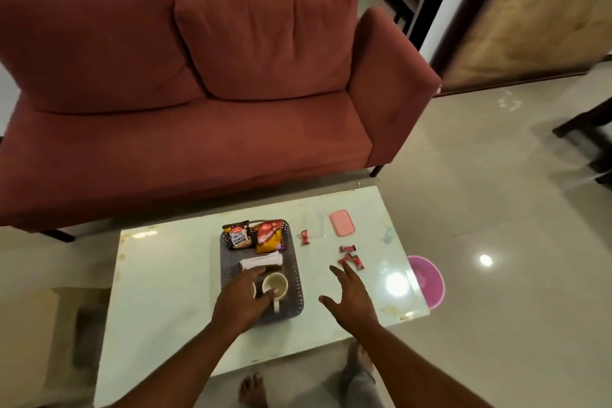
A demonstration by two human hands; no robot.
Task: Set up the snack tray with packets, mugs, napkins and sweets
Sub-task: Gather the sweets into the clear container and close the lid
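A dark grey tray lies on the white table. At its far end are a black peanut packet and a red-yellow snack packet. White napkins lie mid-tray. A cream mug stands at the near end; a second mug is mostly hidden under my left hand, which rests on it, thumb touching the cream mug's rim. My right hand hovers open right of the tray, short of several red-wrapped sweets. One more sweet lies apart.
A pink flat box and a clear container sit at the table's far right. A red sofa stands behind the table. A pink bucket is on the floor at the right. My bare feet are under the near edge.
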